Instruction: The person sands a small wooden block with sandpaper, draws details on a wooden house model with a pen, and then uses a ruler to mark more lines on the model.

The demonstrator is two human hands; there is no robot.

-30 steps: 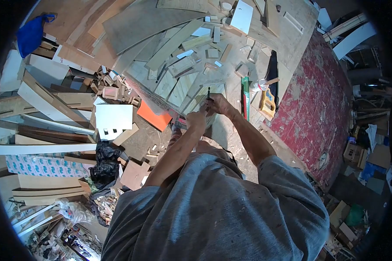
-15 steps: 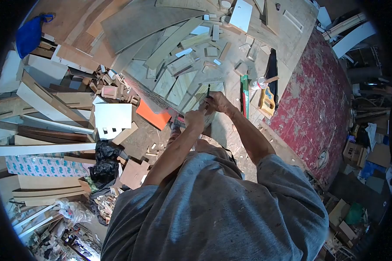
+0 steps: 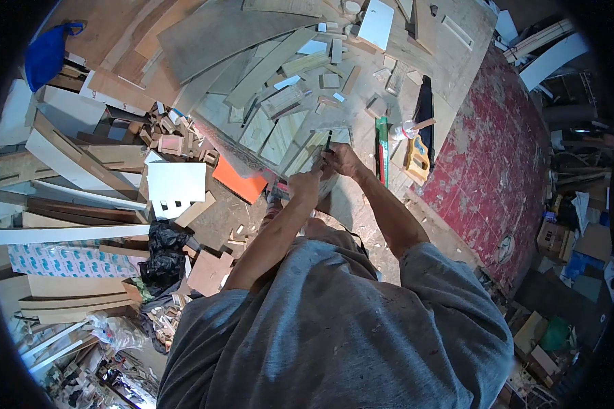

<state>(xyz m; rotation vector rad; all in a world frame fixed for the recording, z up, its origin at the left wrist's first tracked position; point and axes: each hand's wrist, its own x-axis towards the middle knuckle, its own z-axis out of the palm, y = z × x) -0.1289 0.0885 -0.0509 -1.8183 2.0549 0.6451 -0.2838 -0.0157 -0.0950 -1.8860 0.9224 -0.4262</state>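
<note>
At the near edge of the cluttered worktable, my right hand is closed in a pinch around a slim dark pencil-like stick, whose end points away from me. My left hand is closed just to its left and slightly nearer my body. Between and under the fingers, what the left hand grips is hidden. Pale wood boards lie flat on the table just beyond both hands.
Right of my hands lie a green level-like bar, a yellow-handled saw and a small clear bottle. Wood offcuts spread across the table. An orange board and a white panel sit left, beside stacked timber.
The dark stick in my right hand has shifted very slightly. Both hands stay close together in nearly the same place.
</note>
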